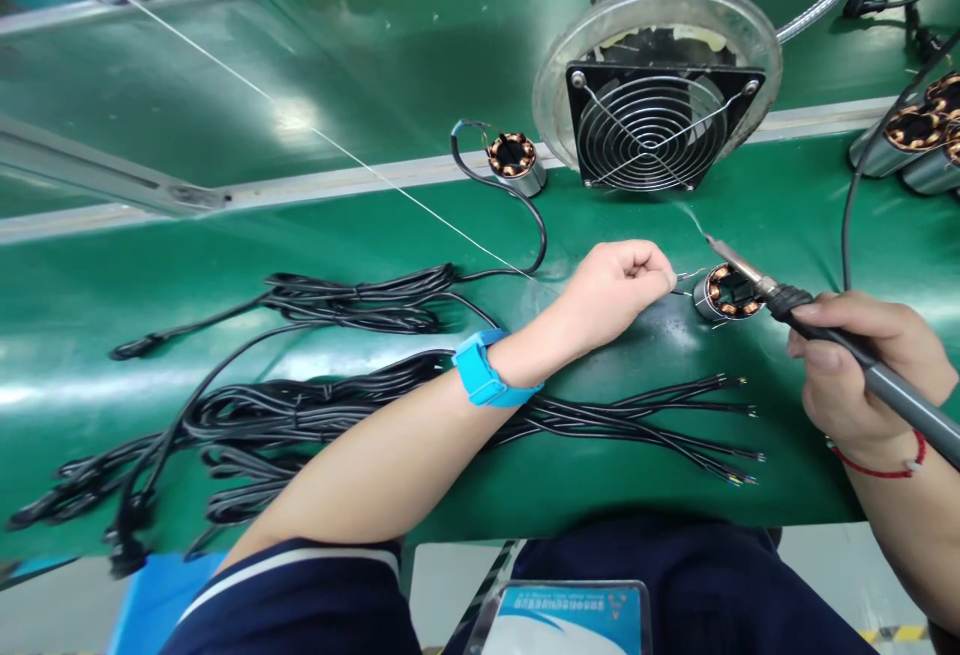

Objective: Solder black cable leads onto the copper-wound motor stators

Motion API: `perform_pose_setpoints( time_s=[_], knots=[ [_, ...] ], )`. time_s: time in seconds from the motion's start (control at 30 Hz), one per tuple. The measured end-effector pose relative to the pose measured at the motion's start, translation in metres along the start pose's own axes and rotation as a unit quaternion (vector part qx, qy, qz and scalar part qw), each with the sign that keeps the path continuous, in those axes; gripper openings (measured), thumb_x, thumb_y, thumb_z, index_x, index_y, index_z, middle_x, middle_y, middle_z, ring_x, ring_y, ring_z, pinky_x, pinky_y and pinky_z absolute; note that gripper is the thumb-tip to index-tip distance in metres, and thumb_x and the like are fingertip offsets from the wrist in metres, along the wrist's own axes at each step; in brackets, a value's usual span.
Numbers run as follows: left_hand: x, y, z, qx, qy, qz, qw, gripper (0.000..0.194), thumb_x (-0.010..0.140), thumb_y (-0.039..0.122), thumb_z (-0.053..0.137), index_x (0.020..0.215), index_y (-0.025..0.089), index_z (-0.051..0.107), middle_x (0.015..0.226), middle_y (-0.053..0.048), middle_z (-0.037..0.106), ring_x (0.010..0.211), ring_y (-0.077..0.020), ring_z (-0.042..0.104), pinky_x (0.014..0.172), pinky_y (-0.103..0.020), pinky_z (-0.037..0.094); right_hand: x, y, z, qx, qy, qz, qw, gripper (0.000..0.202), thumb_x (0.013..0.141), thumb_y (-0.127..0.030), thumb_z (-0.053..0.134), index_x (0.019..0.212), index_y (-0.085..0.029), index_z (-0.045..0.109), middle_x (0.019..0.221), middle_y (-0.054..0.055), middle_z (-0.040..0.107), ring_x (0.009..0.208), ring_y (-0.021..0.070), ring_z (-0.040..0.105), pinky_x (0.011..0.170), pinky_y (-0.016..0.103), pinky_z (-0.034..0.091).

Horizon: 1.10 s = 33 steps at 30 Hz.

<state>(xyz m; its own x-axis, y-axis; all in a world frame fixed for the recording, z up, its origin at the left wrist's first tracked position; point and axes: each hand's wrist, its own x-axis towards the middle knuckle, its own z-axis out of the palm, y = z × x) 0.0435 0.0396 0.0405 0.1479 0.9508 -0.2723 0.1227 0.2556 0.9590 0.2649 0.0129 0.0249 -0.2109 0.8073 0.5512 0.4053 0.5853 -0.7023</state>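
Observation:
My right hand (862, 365) is closed around the dark handle of a soldering iron (874, 365). The iron's tip is raised above a small motor stator (727, 293) with copper windings, and a wisp of smoke (691, 218) drifts off it. Just left of that stator, my left hand (619, 285) pinches a thin wire (686, 277) whose end shows at the fingertips, pointing at the stator. What else is inside the pinch is hidden. A thin pale strand (405, 193) runs from the upper left down to behind my left wrist, which wears a blue strap (487, 370).
A round fume fan with a wire guard (649, 135) stands at the back. Left of it sits another stator (517, 163) joined to a black cable. Bundled black power cables (277, 410) lie under my left forearm, stripped ends (739, 455) rightward. More stators (896, 140) stand far right.

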Motion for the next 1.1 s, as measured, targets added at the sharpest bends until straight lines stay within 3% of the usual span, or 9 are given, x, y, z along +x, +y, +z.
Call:
perform_pose_setpoints(
  time_s=[0.17,0.27,0.37,0.5,0.63,0.8,0.97,1.1],
  knots=[
    [0.001,-0.001,-0.001,0.003,-0.002,0.011,1.0,0.01,0.072,0.012,0.055,0.062,0.013,0.057,0.057,0.005,0.049,0.055,-0.0058,0.039,0.056,-0.022,0.03,0.006,0.002,0.004,-0.004,-0.018,-0.058,0.998,0.041,0.079,-0.016,0.07,0.118,-0.027,0.065,0.076,0.001,0.063,0.06,0.0135,0.056,0.053,0.029,0.044],
    [0.001,-0.001,-0.001,0.007,-0.001,0.015,1.0,0.01,0.072,0.012,0.055,0.062,0.013,0.057,0.057,0.005,0.05,0.056,-0.006,0.04,0.056,-0.022,0.03,0.0,0.006,0.008,-0.017,-0.023,-0.056,0.998,0.047,0.085,-0.021,0.066,0.131,-0.029,0.057,0.094,0.003,0.072,0.068,0.0157,0.066,0.06,0.03,0.054],
    [0.001,-0.001,-0.001,0.01,-0.001,0.013,1.0,0.011,0.072,0.012,0.055,0.061,0.013,0.057,0.057,0.005,0.049,0.055,-0.0061,0.039,0.056,-0.022,0.031,-0.001,0.005,0.013,-0.009,-0.031,-0.01,0.999,0.05,0.093,-0.028,0.055,0.142,-0.031,0.043,0.104,0.001,0.073,0.072,0.017,0.071,0.066,0.033,0.058],
    [0.001,-0.001,-0.001,0.004,-0.014,0.014,1.0,0.011,0.072,0.011,0.054,0.062,0.013,0.057,0.058,0.005,0.051,0.055,-0.0063,0.041,0.057,-0.022,0.032,0.013,-0.012,0.017,-0.094,-0.061,-0.009,0.994,0.04,0.095,-0.022,0.051,0.134,-0.029,0.048,0.093,0.0,0.074,0.086,0.02,0.07,0.08,0.039,0.054],
    [0.0,-0.002,0.001,-0.006,-0.027,0.033,0.999,0.012,0.074,0.009,0.051,0.063,0.014,0.056,0.061,0.004,0.052,0.059,-0.0069,0.044,0.06,-0.022,0.035,0.026,-0.026,0.026,-0.166,-0.125,-0.026,0.978,0.044,0.088,-0.018,0.057,0.13,-0.027,0.048,0.097,0.003,0.072,0.092,0.0242,0.065,0.077,0.041,0.051],
    [-0.002,-0.005,0.002,0.021,-0.023,0.062,0.998,0.007,0.078,0.012,0.052,0.071,0.014,0.054,0.066,0.004,0.052,0.061,-0.0078,0.046,0.061,-0.023,0.037,0.018,-0.021,0.041,-0.142,-0.09,-0.012,0.986,0.05,0.085,-0.015,0.057,0.131,-0.029,0.044,0.086,0.001,0.068,0.082,0.0215,0.063,0.075,0.04,0.05],
    [-0.007,-0.007,0.0,0.101,-0.002,0.184,0.978,0.01,0.084,0.015,0.052,0.074,0.016,0.052,0.071,0.003,0.053,0.066,-0.0093,0.048,0.062,-0.023,0.039,0.01,-0.012,0.046,-0.023,-0.042,0.049,0.998,0.052,0.085,-0.018,0.061,0.132,-0.029,0.043,0.086,-0.001,0.063,0.082,0.0168,0.063,0.076,0.035,0.053],
    [-0.011,-0.007,-0.006,0.212,-0.008,0.32,0.924,0.013,0.088,0.013,0.052,0.077,0.015,0.058,0.084,-0.003,0.062,0.081,-0.0126,0.056,0.076,-0.026,0.045,0.009,-0.01,0.048,0.047,-0.011,0.065,0.997,0.051,0.085,-0.02,0.062,0.132,-0.027,0.043,0.085,-0.001,0.061,0.081,0.0156,0.062,0.074,0.034,0.054]
  ],
)
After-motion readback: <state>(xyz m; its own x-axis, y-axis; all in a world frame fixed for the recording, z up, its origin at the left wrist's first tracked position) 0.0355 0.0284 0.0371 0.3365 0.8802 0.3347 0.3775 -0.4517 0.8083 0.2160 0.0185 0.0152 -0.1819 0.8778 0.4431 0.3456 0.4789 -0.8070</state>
